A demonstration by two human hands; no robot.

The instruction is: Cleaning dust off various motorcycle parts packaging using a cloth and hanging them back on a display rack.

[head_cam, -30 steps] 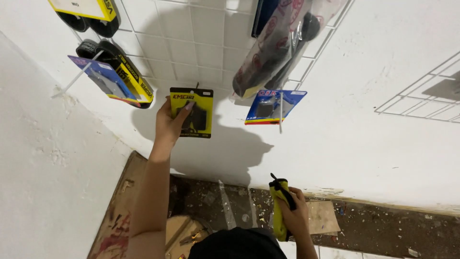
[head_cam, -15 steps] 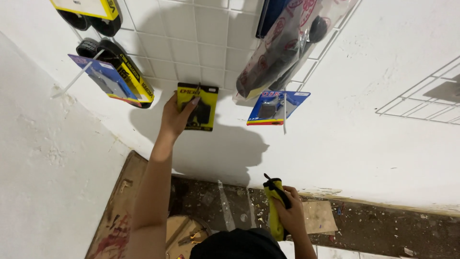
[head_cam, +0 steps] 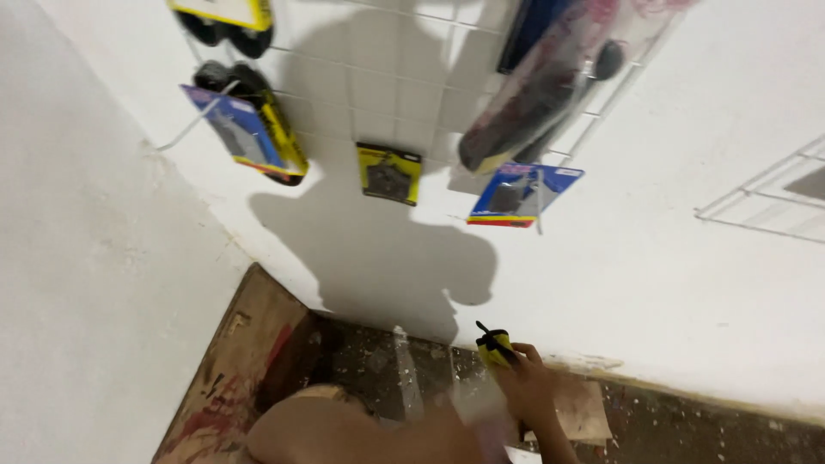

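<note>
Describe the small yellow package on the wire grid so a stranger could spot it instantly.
Start at the white wire grid on the wall. At its lower middle hangs the yellow-and-black carded package. Its neighbours are mostly blue; only this one is small, squarish and yellow-framed around a dark item.

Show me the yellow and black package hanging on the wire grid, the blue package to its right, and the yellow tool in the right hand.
yellow and black package [head_cam: 389, 173], head view, middle of the card.
blue package [head_cam: 518, 195], head view, centre of the blue card.
yellow tool [head_cam: 495, 347], head view, yellow top end above the right hand [head_cam: 530, 391].
</note>
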